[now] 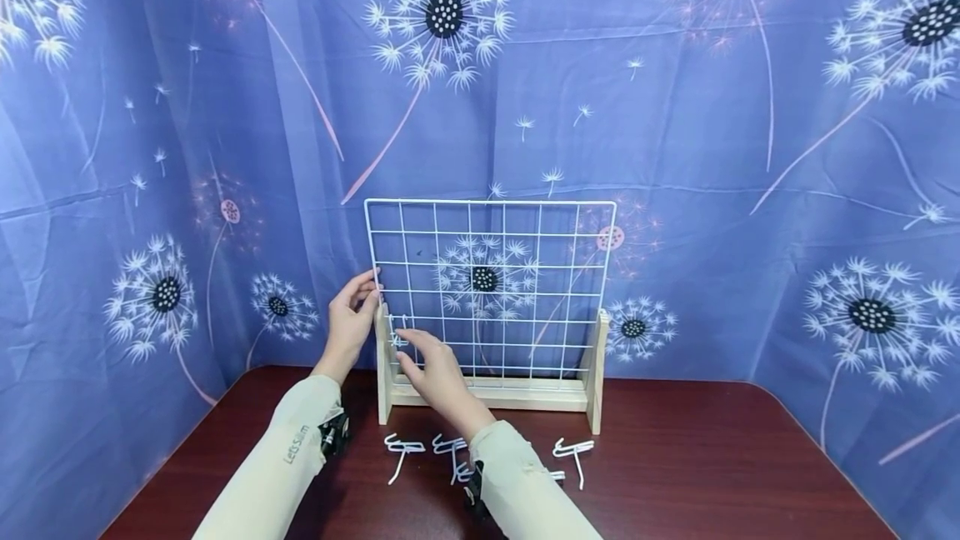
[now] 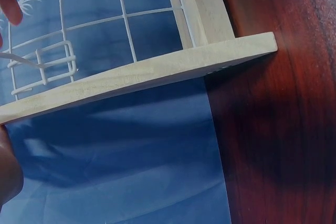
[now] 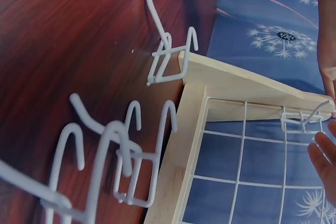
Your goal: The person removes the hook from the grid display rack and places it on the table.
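A white wire grid panel (image 1: 487,232) stands upright in a wooden stand (image 1: 491,397). My left hand (image 1: 351,321) holds the panel's left edge just above the left wooden post, thumb in front. A white wire hook (image 1: 398,341) hangs on the grid low at the left, its prong sticking out, also visible in the left wrist view as a hook (image 2: 56,62) across the wires. My right hand (image 1: 438,373) is right beside this hook with thumb and forefinger spread apart. The right wrist view shows its fingertips (image 3: 319,156) separate from the hook.
Several more white wire hooks lie on the dark red table (image 1: 675,457) in front of the stand, among them one hook (image 1: 405,446) at the left and another hook (image 1: 574,447) at the right. My right forearm covers some. A blue dandelion-patterned curtain (image 1: 675,148) surrounds the table behind.
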Motion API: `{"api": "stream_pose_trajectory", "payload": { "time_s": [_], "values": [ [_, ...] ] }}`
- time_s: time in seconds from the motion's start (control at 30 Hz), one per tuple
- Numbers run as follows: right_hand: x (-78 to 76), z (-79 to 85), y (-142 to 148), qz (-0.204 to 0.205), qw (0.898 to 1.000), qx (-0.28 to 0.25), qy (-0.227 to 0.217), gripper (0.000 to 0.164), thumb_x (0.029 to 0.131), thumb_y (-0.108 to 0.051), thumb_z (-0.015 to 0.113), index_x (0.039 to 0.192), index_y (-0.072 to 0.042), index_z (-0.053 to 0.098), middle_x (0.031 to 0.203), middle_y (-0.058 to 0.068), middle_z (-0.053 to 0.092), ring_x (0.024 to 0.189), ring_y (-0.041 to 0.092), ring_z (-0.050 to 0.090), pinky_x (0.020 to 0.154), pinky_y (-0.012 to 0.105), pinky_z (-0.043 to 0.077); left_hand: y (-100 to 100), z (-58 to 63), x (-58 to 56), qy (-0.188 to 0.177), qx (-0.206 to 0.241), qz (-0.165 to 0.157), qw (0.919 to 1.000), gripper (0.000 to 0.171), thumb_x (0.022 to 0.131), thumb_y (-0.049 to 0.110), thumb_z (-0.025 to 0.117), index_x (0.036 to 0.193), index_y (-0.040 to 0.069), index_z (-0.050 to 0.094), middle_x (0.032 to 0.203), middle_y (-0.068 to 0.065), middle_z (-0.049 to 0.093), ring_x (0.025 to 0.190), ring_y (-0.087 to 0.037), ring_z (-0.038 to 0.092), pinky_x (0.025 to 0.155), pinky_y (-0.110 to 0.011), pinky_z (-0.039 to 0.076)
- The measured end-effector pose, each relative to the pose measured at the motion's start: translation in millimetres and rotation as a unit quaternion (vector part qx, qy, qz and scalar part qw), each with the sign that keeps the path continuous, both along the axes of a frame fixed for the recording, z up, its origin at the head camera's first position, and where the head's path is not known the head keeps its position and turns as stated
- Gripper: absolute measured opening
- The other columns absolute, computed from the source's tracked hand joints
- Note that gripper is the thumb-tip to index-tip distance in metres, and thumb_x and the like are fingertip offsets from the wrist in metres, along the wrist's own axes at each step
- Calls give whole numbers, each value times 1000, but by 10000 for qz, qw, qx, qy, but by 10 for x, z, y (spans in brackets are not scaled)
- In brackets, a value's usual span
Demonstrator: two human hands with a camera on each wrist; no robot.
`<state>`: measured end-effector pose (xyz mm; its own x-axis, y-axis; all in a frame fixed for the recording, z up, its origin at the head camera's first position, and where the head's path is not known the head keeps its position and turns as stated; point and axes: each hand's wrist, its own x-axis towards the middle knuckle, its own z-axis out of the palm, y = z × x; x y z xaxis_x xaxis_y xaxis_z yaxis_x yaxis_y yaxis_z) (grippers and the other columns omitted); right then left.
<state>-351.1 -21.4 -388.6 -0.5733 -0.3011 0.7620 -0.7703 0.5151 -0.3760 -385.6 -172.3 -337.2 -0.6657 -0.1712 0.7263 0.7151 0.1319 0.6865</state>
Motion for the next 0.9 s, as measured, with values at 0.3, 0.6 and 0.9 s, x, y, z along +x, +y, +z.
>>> {"api": "stream_pose_trajectory", "payload": {
  "time_s": [0.3, 0.6, 0.9],
  "values": [
    [-67, -12, -77, -124, 9993, 120, -318, 35, 82, -16, 60, 117, -8, 58, 113, 8, 59, 107, 16, 53, 92, 25, 39, 19, 9, 16, -1, -37, -132, 9999, 32, 83, -9, 51, 115, -9, 53, 95, -35, 52, 85, -47, 48, 64, -16, 44],
    [-99, -72, -124, -286, 9986, 223, -394, 27, 84, -15, 58, 110, -13, 64, 113, 5, 60, 105, 15, 55, 88, 26, 42, 2, -4, 29, 45, -77, -82, 9999, 32, 83, -9, 52, 115, -9, 53, 94, -35, 52, 83, -43, 50, 59, -13, 43],
    [-108, -41, -150, -591, 9964, 568, -234, 24, 83, -17, 59, 106, -15, 65, 112, 2, 61, 104, 14, 55, 87, 25, 42, -3, 0, 27, 70, -87, -68, 9999, 31, 83, -9, 52, 114, -9, 53, 94, -35, 53, 82, -40, 52, 59, -14, 43]
  ]
}}
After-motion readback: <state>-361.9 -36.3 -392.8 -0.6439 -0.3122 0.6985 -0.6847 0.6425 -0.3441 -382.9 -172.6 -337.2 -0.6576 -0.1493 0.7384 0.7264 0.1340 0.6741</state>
